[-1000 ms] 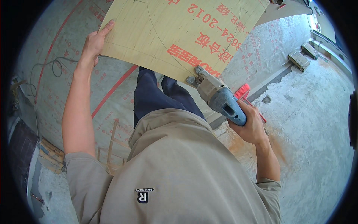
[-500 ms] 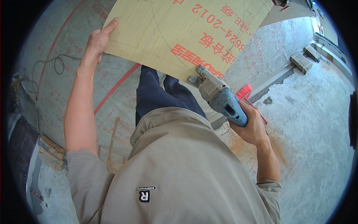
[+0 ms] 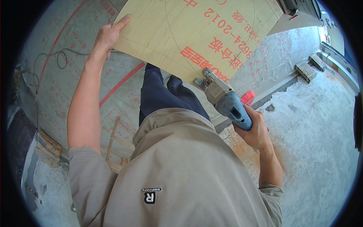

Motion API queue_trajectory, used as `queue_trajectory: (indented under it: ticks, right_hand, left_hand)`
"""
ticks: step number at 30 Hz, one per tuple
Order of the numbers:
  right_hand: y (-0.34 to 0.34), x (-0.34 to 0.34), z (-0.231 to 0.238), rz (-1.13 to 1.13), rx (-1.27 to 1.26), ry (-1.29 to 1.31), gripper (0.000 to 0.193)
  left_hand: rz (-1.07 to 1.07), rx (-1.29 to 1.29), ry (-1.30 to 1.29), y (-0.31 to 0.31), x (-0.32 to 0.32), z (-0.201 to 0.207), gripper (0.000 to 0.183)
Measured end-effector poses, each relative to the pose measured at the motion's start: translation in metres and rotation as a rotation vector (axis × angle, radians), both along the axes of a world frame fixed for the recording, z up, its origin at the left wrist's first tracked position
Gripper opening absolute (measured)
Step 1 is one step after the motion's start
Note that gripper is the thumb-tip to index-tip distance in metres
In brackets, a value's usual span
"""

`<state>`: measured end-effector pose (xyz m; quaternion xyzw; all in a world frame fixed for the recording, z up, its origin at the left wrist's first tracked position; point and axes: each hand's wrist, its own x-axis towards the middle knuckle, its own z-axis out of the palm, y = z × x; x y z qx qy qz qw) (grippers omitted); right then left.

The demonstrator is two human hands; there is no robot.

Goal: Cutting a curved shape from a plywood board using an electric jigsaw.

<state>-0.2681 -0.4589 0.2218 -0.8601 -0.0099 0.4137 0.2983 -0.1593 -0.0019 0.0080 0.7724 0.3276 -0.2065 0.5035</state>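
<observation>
A pale yellow plywood board point(image 3: 162, 38) with red print and thin curved pencil lines spans the top of the view. My left hand point(image 3: 110, 37) grips its left edge, thumb on the upper face and the other fingers mostly hidden beneath. In my right hand point(image 3: 254, 128) is a jigsaw point(image 3: 227, 100) with a grey metal front and blue body, the fingers wrapped round its rear. The jigsaw's foot meets the near edge of the board, close to where a curved line reaches that edge. Its blade cannot be made out.
Behind the jigsaw a red brush point(image 3: 248, 97) lies on the floor. A cable point(image 3: 60, 60) loops across the printed floor covering at left. Two block-shaped bundles point(image 3: 305, 72) stand by the far right wall. Wood pieces point(image 3: 49, 147) lie at lower left, and a wooden frame point(image 3: 113, 140) is beside my left arm.
The board, both hands and the jigsaw appear slightly further right and lower in the view. Both grips are the same, and the jigsaw remains at the same part of the board's edge.
</observation>
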Motion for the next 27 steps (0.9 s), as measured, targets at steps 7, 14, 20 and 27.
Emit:
queue_trajectory:
  ticks: [7, 14, 20, 27]
  right_hand:
    - [0.003, 0.002, 0.001, 0.002, -0.005, 0.010, 0.026]
    - [0.005, 0.003, 0.000, 0.006, 0.018, -0.031, 0.020]
    - [0.006, 0.001, -0.001, 0.018, 0.021, -0.043, 0.020]
    - [0.005, -0.002, -0.002, 0.037, -0.005, -0.079, 0.021]
  left_hand:
    - [0.008, -0.031, -0.037, -0.002, -0.002, 0.004, 0.086]
    - [-0.003, -0.043, 0.023, -0.005, 0.001, 0.011, 0.081]
    - [-0.008, -0.055, 0.010, -0.006, 0.001, 0.015, 0.081]
    - [-0.025, -0.016, 0.031, -0.002, 0.001, 0.012, 0.084]
